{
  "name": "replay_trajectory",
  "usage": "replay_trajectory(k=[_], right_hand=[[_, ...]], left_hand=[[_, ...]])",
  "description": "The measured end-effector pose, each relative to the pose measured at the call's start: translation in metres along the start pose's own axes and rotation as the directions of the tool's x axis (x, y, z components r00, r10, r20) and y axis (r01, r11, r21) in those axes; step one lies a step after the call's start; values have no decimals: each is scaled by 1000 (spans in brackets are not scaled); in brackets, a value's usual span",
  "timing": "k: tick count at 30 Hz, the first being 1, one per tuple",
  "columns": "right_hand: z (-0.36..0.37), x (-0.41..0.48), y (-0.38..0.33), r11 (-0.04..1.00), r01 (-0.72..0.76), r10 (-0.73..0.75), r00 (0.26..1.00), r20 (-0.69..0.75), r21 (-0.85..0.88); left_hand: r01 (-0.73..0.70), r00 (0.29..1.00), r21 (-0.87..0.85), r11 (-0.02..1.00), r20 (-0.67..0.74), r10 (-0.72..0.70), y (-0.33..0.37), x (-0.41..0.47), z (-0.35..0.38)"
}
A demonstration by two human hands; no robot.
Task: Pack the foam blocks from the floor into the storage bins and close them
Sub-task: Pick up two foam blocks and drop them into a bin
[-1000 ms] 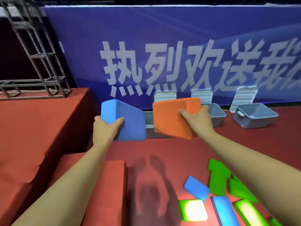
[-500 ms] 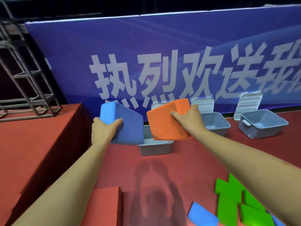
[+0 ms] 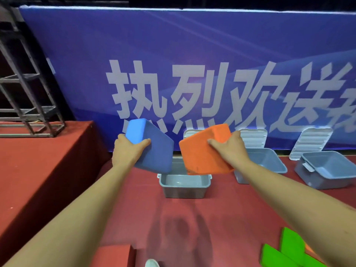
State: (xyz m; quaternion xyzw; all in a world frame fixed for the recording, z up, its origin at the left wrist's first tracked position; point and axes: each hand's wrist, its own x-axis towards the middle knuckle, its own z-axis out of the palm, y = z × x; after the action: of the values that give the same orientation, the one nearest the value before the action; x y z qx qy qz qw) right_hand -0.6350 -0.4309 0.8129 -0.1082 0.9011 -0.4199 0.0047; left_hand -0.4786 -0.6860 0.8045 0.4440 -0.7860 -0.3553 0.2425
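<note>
A blue block [image 3: 154, 151] and an orange block [image 3: 198, 157] hang tilted in the air, side by side and just apart, above the nearest bin [image 3: 184, 188], which stands open on the red floor [image 3: 240, 209]. The left hand [image 3: 128, 151] grips the blue block at its upper corner, thumb across the face; the right hand [image 3: 230, 149] clasps the orange block likewise. A second bin [image 3: 269, 164] and a third bin [image 3: 327, 170] stand open to the right (lids [image 3: 312, 141] lean on the banner [image 3: 192, 54] behind). Green blocks [image 3: 285, 249] lie on the floor, lower right.
</note>
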Motion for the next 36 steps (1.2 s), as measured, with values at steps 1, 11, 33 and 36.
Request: replay_trajectory(k=[1, 11, 33, 36], right_hand=[[12, 15, -2, 1000, -6, 6, 1000, 0, -5], [145, 180, -35, 992, -105, 104, 994, -14, -76], [402, 415, 107, 951, -252, 280, 947, 155, -180], [439, 445, 158, 944, -266, 308, 921, 240, -193]], left_hand=[[7, 1000, -2, 1000, 14, -7, -4, 19, 10], [21, 986, 21, 1000, 166, -24, -23, 250, 102], [275, 916, 98, 956, 275, -292, -142, 449, 380], [320, 890, 113, 941, 305, -339, -166, 459, 434]])
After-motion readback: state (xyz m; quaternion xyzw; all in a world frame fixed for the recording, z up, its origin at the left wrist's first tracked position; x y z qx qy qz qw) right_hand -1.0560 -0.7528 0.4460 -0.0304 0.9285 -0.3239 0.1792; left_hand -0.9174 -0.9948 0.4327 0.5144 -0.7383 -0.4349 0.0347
